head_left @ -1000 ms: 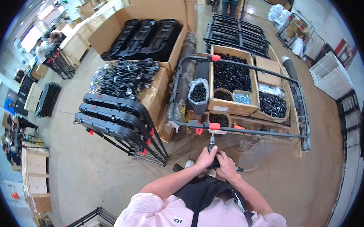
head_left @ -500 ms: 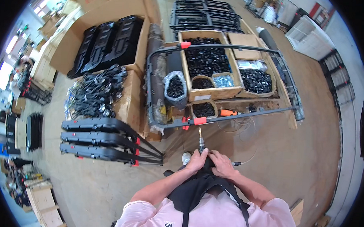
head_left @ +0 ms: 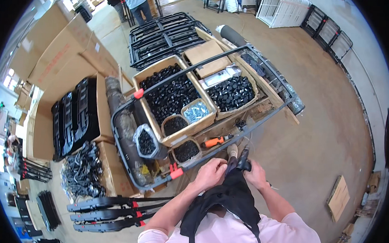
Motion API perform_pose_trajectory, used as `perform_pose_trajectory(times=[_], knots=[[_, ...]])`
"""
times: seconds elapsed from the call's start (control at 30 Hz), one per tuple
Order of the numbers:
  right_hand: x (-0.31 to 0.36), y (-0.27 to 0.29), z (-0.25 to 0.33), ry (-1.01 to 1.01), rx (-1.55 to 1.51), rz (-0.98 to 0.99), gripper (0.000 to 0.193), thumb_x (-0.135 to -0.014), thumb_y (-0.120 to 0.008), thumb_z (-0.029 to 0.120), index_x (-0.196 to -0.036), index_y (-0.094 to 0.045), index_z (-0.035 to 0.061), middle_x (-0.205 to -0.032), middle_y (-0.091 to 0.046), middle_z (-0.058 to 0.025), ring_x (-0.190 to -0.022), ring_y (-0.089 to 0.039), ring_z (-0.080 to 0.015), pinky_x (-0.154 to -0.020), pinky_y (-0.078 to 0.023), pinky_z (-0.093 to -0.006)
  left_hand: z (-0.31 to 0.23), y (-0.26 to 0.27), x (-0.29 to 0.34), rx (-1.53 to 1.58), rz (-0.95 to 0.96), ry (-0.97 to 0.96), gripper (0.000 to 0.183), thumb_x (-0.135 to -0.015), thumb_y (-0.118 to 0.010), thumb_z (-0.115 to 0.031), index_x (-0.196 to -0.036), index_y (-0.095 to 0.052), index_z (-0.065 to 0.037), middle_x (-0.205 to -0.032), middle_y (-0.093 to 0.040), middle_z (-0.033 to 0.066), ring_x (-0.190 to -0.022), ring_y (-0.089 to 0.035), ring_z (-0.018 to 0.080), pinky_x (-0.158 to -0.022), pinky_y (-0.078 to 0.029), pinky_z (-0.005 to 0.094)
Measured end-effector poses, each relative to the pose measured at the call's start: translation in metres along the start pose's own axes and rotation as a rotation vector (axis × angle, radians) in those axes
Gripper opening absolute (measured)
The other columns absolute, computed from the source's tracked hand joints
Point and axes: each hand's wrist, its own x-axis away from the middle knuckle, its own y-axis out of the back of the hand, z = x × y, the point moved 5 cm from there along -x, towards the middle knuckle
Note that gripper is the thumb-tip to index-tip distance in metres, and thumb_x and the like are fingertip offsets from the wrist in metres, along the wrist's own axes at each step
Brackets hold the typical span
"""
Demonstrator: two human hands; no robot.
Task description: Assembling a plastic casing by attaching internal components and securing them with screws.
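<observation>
My right hand [head_left: 256, 174] grips a black power drill [head_left: 244, 159] by its handle, its front end pointing away from me toward the near rail of the frame. My left hand [head_left: 211, 173] is apart from the drill, fingers curled together in front of the apron; whatever they may hold is hidden. Just beyond both hands, a dark rectangular tube frame [head_left: 210, 154] with red clips [head_left: 176, 173] lies across the boxes. Past its near rail rest an orange and black power tool [head_left: 215, 141] and a small bin of black parts [head_left: 187, 150].
A wooden crate [head_left: 172, 141] holds black caps and a tub of silver screws [head_left: 196, 112]. Left stand a carton with black panels [head_left: 75, 116], a heap of black straps [head_left: 84, 171] and stacked black bars [head_left: 99, 215]. Two people [head_left: 138, 8] stand far off.
My hands have separated; the left has left the drill, which is now in the right hand and further right. My view has turned, so the frame and boxes appear tilted and closer.
</observation>
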Motion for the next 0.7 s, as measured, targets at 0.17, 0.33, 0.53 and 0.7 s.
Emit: perform_pose_trajectory(times=[0.17, 0.33, 0.53, 0.7], knots=[[-0.117, 0.056, -0.061, -0.171, -0.08, -0.167, 0.066, -0.083, -0.073, 0.02, -0.144, -0.052, 0.0069, -0.132, -0.062, -0.0272, -0.124, -0.061, -0.0477, -0.106, -0.051, -0.0529, -0.016, 0.03, -0.124, -0.274, -0.288, -0.168, 0.022, -0.098, -0.066, -0.022, -0.109, -0.073, -0.005, -0.107, -0.072, 0.0164, -0.104, -0.066, 0.0375, -0.092, -0.052, 0.0475], [-0.238, 0.084, -0.125, -0.2, -0.032, -0.132, 0.07, -0.085, -0.073, 0.019, -0.149, -0.046, 0.0077, -0.135, -0.06, -0.0293, -0.123, -0.061, -0.0489, -0.101, -0.053, -0.0541, -0.001, 0.039, -0.262, -0.618, -0.345, -0.116, 0.021, -0.093, -0.071, -0.021, -0.106, -0.073, -0.006, -0.108, -0.07, 0.0147, -0.111, -0.062, 0.0344, -0.098, -0.047, 0.0471], [-0.333, 0.095, -0.142, -0.107, 0.07, -0.156, 0.071, -0.085, -0.071, 0.013, -0.152, -0.045, 0.0088, -0.127, -0.06, -0.0298, -0.117, -0.063, -0.0482, -0.099, -0.054, -0.0533, 0.055, 0.04, -0.363, -1.308, -0.071, 0.172, 0.038, -0.086, -0.079, -0.034, -0.11, -0.066, -0.007, -0.112, -0.069, 0.0133, -0.111, -0.061, 0.0296, -0.098, -0.045, 0.0439], [-0.342, 0.078, -0.16, -0.179, -0.021, -0.079, 0.072, -0.085, -0.072, 0.004, -0.152, -0.045, 0.0059, -0.139, -0.054, -0.0316, -0.124, -0.059, -0.0516, -0.105, -0.053, -0.0537, 0.064, 0.022, -0.379, -1.337, 0.035, 0.131, 0.026, -0.078, -0.072, -0.013, -0.102, -0.065, -0.005, -0.101, -0.07, 0.0164, -0.104, -0.063, 0.0317, -0.093, -0.046, 0.0444]])
